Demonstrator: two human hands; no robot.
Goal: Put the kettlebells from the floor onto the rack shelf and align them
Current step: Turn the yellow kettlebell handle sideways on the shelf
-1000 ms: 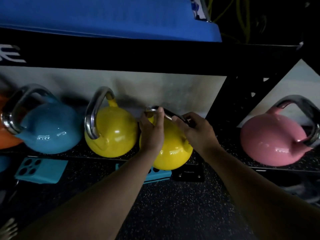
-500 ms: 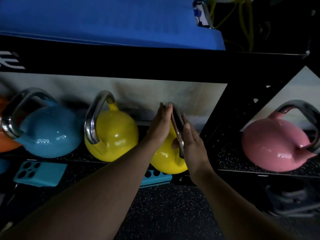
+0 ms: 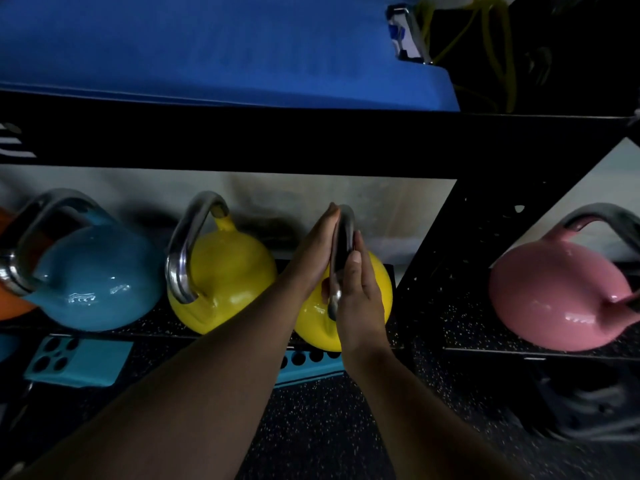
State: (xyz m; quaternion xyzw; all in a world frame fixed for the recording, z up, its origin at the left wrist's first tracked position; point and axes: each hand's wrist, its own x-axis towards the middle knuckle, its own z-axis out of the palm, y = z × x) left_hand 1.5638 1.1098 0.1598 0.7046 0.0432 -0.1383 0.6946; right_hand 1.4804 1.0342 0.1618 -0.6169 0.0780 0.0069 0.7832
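While both palms press flat against its steel handle [image 3: 343,258], a yellow kettlebell [image 3: 375,289] sits on the lower rack shelf [image 3: 429,327], its base overhanging the shelf's front edge, as seen from the head camera. The left hand [image 3: 317,247] lies along the handle's left side with fingers straight and pointing up, and the right hand [image 3: 360,292] lies along its right side, fingers likewise extended; neither hand curls around the bar, so the handle is sandwiched rather than gripped. The handle stands edge-on to the camera, running front to back.

To the left on the same shelf stand a second yellow kettlebell [image 3: 228,278] and a blue kettlebell [image 3: 100,282], each with a steel handle angled toward the left. An embossed mark shows on the blue bell's front, too small to read. An orange kettlebell [image 3: 10,306] is cut off at the frame's left edge. Beyond a black upright [image 3: 460,237] of the rack, a pink kettlebell [image 3: 554,296] rests in the neighbouring bay, well apart from the others.

White lettering [image 3: 14,143] on the black crossbeam is cropped at the left edge and cannot be read. A blue mat [image 3: 207,46] lies on the shelf above. Under the lower shelf, teal blocks [image 3: 76,362] with round holes rest on the speckled black floor [image 3: 329,427].
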